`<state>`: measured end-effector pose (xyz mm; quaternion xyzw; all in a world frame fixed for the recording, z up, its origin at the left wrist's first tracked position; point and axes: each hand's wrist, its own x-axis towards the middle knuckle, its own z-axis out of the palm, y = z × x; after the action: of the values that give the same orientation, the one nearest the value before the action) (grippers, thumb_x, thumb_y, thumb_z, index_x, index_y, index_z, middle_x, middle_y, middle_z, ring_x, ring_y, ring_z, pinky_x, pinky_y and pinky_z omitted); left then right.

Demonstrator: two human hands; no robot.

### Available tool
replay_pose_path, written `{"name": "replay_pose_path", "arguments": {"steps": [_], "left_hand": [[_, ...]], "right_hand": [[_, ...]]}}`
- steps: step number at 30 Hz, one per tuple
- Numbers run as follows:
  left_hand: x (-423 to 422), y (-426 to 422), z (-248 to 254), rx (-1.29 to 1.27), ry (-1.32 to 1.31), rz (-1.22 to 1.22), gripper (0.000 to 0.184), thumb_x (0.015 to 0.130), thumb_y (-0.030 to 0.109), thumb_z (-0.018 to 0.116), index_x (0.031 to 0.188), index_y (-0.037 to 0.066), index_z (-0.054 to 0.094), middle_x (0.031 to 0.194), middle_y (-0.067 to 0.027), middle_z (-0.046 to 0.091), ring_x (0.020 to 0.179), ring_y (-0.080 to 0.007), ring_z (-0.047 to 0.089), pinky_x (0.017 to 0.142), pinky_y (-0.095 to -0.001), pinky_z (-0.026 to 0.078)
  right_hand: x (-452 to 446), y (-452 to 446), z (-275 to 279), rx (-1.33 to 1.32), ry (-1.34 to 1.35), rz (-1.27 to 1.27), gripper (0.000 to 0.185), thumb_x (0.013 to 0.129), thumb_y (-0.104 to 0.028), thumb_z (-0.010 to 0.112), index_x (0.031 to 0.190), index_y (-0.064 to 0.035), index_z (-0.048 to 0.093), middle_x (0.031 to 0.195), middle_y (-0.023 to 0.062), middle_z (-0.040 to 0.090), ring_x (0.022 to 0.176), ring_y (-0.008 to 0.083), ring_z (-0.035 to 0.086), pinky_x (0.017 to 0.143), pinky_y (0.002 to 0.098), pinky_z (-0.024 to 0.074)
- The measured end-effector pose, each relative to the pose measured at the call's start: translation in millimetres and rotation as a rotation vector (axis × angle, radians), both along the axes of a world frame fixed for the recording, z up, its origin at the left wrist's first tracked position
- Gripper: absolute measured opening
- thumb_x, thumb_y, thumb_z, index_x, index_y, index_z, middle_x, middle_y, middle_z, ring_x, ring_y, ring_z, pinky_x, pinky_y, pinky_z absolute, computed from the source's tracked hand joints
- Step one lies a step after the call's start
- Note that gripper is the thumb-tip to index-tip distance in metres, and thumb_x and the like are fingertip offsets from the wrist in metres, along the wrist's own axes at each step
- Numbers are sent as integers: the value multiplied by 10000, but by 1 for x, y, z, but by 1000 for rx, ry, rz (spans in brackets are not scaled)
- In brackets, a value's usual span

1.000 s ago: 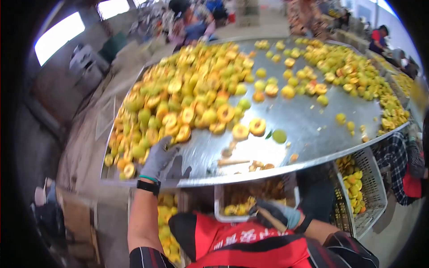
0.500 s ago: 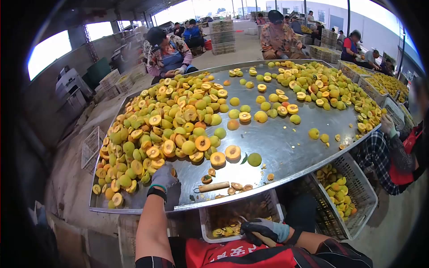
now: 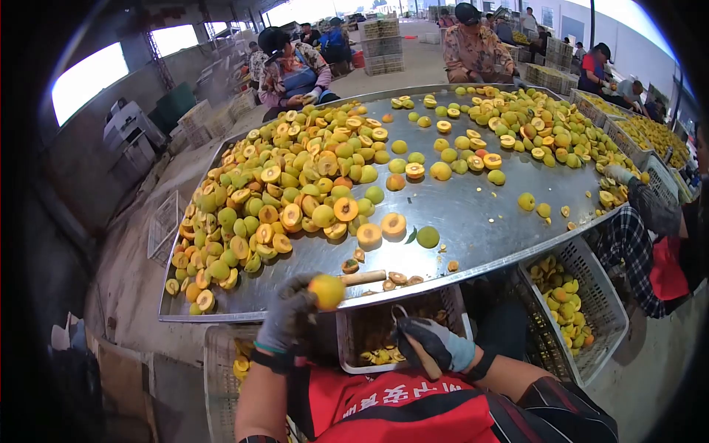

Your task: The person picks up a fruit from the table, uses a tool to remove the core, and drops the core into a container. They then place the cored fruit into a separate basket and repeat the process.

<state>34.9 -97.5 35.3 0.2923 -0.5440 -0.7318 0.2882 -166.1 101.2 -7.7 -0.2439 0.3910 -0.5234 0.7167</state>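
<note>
My left hand (image 3: 289, 314), in a grey glove, is closed around a yellow-orange peach (image 3: 326, 292) just in front of the table's near edge. My right hand (image 3: 436, 345), gloved in black and grey, grips a pitting tool with a wooden handle (image 3: 423, 357) and a bent metal loop (image 3: 399, 313) at its tip. Below and between the hands stands a crate (image 3: 344, 341) with cut yellow pieces in it. On the metal table (image 3: 473, 235) a big heap of halved peaches (image 3: 295, 181) lies to the left. Another wooden handle (image 3: 363, 277) rests near the edge, beside several pits.
A second heap of peaches (image 3: 546, 125) covers the table's far right. Crates stand by my legs, one at the right (image 3: 602, 325) holding fruit. A co-worker's gloved hand (image 3: 619, 174) reaches in from the right. Other people (image 3: 480, 48) sit across the table.
My left hand has come back from the heap toward my body, now with a peach in it. My right hand has tilted the tool's loop up above the crate.
</note>
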Motion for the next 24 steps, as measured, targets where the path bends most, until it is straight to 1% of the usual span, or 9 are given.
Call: {"name": "replay_pose_path", "arguments": {"steps": [6, 8, 9, 10, 13, 16, 18, 19, 24], "left_hand": [[-14, 58, -30, 260, 190, -259, 396, 831, 177, 572, 1178, 5, 490, 1032, -93, 585, 839, -158, 597, 686, -253, 510], [-20, 70, -42, 278, 224, -203, 411, 869, 221, 531, 1212, 6, 460, 1069, -98, 564, 862, -167, 587, 722, -272, 506], [-24, 78, -46, 292, 260, -147, 431, 907, 265, 491, 1246, 6, 431, 1107, -104, 543, 884, -175, 578, 758, -292, 501], [-29, 86, -50, 161, 233, -164, 552, 908, 393, 462, 1283, 1, 364, 1139, -105, 527, 1019, -193, 538, 828, -293, 476], [-33, 90, -60, 379, 460, -200, 511, 932, 384, 414, 1269, 1, 390, 1137, -113, 522, 1063, -219, 507, 948, -354, 396], [-27, 89, -49, 619, 571, -153, 518, 875, 319, 511, 1272, 9, 388, 1175, -142, 510, 1094, -259, 500, 955, -396, 393], [-27, 89, -39, 374, 502, -81, 573, 826, 275, 569, 1290, 9, 364, 1197, -175, 495, 1105, -277, 499, 955, -417, 397], [-25, 86, -38, 384, 556, -101, 593, 777, 142, 544, 1303, -7, 316, 1230, -215, 452, 1127, -320, 486, 976, -438, 396], [-29, 94, -28, 297, 568, -33, 569, 866, 333, 532, 1301, 15, 347, 1199, -202, 487, 1078, -284, 518, 906, -398, 455]], "right_hand": [[18, -19, -5, -204, 97, -75, 302, 949, -322, 413, 974, -53, 548, 684, 9, 533, 564, 96, 503, 492, 229, 413], [24, -20, -8, -66, 76, -162, 280, 938, -311, 443, 1000, -59, 548, 717, 7, 542, 607, 89, 512, 532, 216, 424], [25, -22, -1, -147, 266, -130, 266, 921, -297, 486, 1019, -58, 547, 749, 4, 549, 644, 69, 505, 564, 206, 423], [28, -21, 4, -184, 216, -140, 342, 879, -247, 571, 1156, -55, 511, 880, 9, 580, 728, 63, 515, 618, 204, 443], [36, -20, 11, -86, 268, -180, 339, 853, -217, 621, 1129, -49, 519, 869, 9, 584, 719, 63, 514, 620, 211, 446], [26, -16, 16, -67, 179, -176, 260, 872, -254, 588, 1026, -58, 515, 709, 8, 557, 579, 88, 517, 520, 226, 446], [21, -11, 18, -85, 218, -129, 239, 880, -262, 569, 993, -59, 514, 679, 17, 546, 565, 86, 521, 475, 220, 435], [19, -8, 18, -86, 244, -89, 221, 884, -257, 558, 969, -57, 518, 676, 31, 542, 559, 87, 530, 444, 215, 430], [28, -11, 17, -195, 737, -104, 301, 875, -300, 552, 929, -7, 507, 656, 142, 552, 587, 229, 566, 554, 338, 454]]}}
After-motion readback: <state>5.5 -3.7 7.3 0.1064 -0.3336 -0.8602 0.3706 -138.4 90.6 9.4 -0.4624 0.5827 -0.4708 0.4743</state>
